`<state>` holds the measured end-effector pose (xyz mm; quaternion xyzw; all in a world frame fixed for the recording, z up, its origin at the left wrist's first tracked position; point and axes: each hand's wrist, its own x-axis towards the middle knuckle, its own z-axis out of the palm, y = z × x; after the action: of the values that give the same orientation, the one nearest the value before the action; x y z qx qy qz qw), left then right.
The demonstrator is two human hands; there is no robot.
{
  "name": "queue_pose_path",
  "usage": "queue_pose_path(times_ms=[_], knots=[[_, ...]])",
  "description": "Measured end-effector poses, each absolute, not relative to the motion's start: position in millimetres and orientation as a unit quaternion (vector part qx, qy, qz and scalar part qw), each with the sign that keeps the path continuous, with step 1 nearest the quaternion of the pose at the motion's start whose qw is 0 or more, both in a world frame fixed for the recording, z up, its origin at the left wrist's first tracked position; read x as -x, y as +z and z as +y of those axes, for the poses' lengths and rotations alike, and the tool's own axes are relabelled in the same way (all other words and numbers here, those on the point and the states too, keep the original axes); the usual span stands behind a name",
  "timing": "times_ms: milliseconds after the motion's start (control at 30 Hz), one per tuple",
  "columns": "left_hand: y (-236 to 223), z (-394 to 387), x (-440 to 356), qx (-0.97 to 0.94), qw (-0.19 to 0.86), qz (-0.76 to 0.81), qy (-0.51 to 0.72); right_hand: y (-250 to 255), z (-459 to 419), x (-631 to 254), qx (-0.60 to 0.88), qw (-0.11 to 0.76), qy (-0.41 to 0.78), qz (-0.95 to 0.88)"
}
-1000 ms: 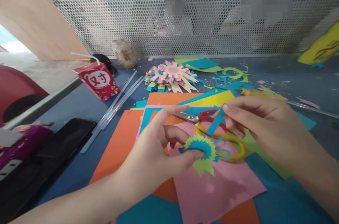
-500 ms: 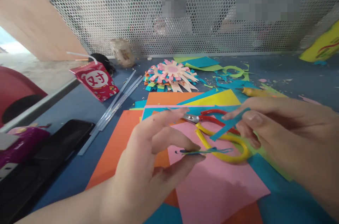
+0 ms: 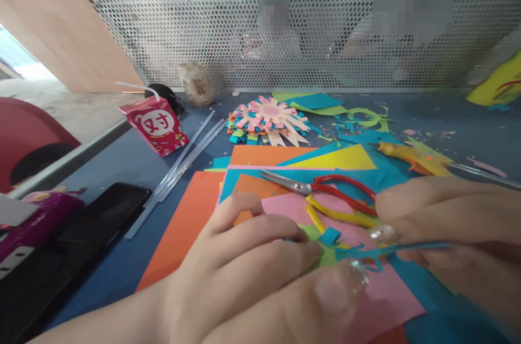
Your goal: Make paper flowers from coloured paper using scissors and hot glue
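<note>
My left hand (image 3: 260,268), turned back-up, is closed on a small green paper piece (image 3: 325,258) with curled blue bits along its edge. A thin blue paper strip (image 3: 423,246), seen nearly edge-on, is pinched in my right hand (image 3: 451,224). The strip's left end meets or overlaps the blue bits near my left thumb; I cannot tell whether they are joined. Just beyond my hands lie scissors (image 3: 303,188) with one red and one yellow handle, on pink paper (image 3: 391,300). My fingers hide most of the green piece.
Orange paper (image 3: 183,224) and other coloured sheets cover the table. Behind them lie fringed paper flowers (image 3: 271,113) and a yellow glue gun (image 3: 415,155). To the left are clear glue sticks (image 3: 175,173), a red drink pouch (image 3: 157,126) and a black phone (image 3: 118,203).
My left hand has rolled over so its back faces up. My right hand has lowered the blue strip to the green piece. The glue gun shows more fully.
</note>
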<state>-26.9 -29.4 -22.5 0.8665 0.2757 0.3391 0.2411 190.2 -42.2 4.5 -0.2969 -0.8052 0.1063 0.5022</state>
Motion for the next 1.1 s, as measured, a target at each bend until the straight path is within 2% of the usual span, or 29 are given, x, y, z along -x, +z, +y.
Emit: queue_pose_path(times_ms=[133,267,367,567,867,1100], knots=[[-18.2,-19.3,25.7,-0.923,0.143,0.219,0.282,8.8,-40.4,-188.3,0.302,0.496,0.14,-0.802],[-18.5,-21.1,15.9,-0.885,0.171,0.237,0.363,-1.9,-37.9,-193.2,0.341,0.481,0.137,-0.796],[-20.1,-24.4,10.9,-0.861,0.193,0.279,0.38,-14.7,-38.2,-198.7,0.354,0.48,0.14,-0.79],[-34.6,-27.9,9.3,-0.776,0.321,0.326,0.435,-20.6,-39.6,-198.7,0.385,0.478,0.153,-0.775],[-35.7,-21.9,0.7,-0.671,0.487,0.395,0.395,-26.3,-29.8,-195.9,0.453,0.425,0.274,-0.734],[-38.7,-16.4,0.5,-0.622,0.551,0.409,0.377,-27.5,-30.1,-194.2,0.473,0.392,0.297,-0.731]])
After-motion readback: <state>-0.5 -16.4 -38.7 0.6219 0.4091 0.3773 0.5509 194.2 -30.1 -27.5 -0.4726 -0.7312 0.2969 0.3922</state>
